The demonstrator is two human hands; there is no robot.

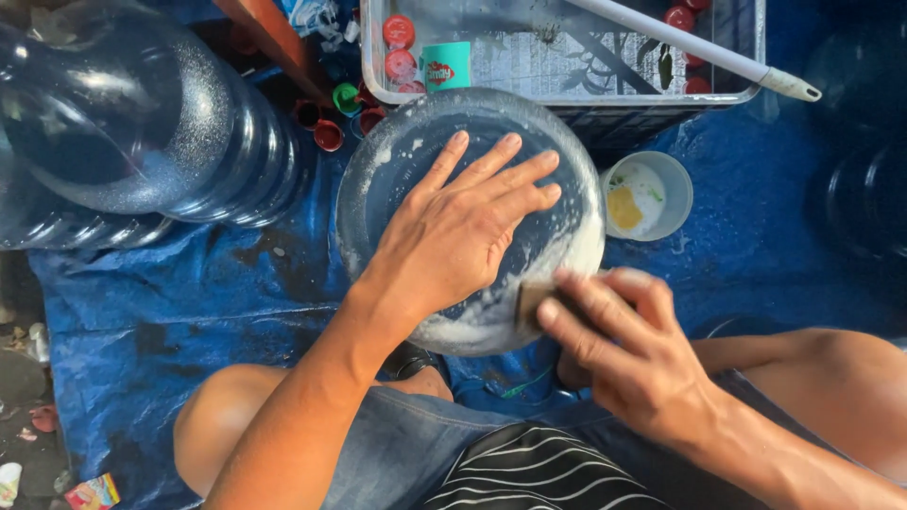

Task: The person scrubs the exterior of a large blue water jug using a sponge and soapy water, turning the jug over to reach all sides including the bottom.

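So the left hand (463,231) is lying flat and open, fingers spread, on the soapy bottom of a big clear blue plastic water jug (472,189) sitting between the knees on a blue tarp (170,321). The right hand (628,349) is gripping a brown scrub sponge (531,300) against the jug's near right edge. A small white plastic cup with soap (647,195) is standing just right of it.

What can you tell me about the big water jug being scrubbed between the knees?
The water jug is clear bluish plastic, standing bottom up between the knees on a blue tarp. Its round base is smeared with white foam, thickest at the near edge. The left hand lies flat on it; the right hand presses a brown sponge against its rim.
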